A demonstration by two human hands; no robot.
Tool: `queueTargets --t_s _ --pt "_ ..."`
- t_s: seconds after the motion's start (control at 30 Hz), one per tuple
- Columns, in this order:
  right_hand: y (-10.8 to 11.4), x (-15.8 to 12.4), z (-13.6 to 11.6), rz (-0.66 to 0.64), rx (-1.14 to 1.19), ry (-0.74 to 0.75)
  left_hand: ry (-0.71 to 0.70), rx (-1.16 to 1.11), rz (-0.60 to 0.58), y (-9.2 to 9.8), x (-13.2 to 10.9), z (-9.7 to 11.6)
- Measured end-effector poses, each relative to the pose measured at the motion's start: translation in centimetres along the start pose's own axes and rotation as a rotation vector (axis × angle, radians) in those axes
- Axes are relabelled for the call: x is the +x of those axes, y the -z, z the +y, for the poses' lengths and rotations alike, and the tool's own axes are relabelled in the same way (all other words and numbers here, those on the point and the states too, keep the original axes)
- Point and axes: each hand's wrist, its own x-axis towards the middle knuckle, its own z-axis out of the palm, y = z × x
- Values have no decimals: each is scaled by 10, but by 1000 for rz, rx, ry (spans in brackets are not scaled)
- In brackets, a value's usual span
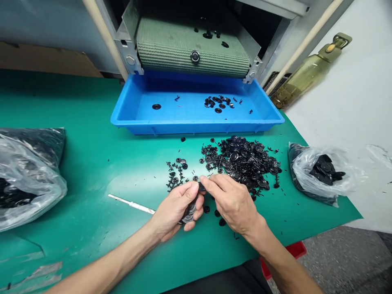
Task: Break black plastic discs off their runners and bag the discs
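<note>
My left hand is closed around several round black plastic discs. Its thumb presses on one more small black piece at the top, where the fingertips of my right hand meet it in a pinch. The fingers partly cover that piece, so its exact shape is hidden. Just beyond the right hand lies a heap of black discs and small parts. A looser scatter of thin branched black bits lies beyond the left hand. A slim white-handled tool rests left of my left wrist.
A blue tray with a few black parts sits under a green conveyor belt. Plastic bags of black parts stand at the left and right. A green bottle leans at the back right. The green tabletop ends at the right.
</note>
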Motion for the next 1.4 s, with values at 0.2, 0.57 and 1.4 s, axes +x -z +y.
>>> queueTargets --t_s 0.2,0.57,1.4 --pt "19 -5 7 -163 511 -100 -40 160 21 -1 -2 -4" --pt "20 -12 6 -322 620 -310 -195 738 -18 2 -7 -15" --pt "17 -14 40 -189 31 -418 -146 -149 -110 10 2 -5"
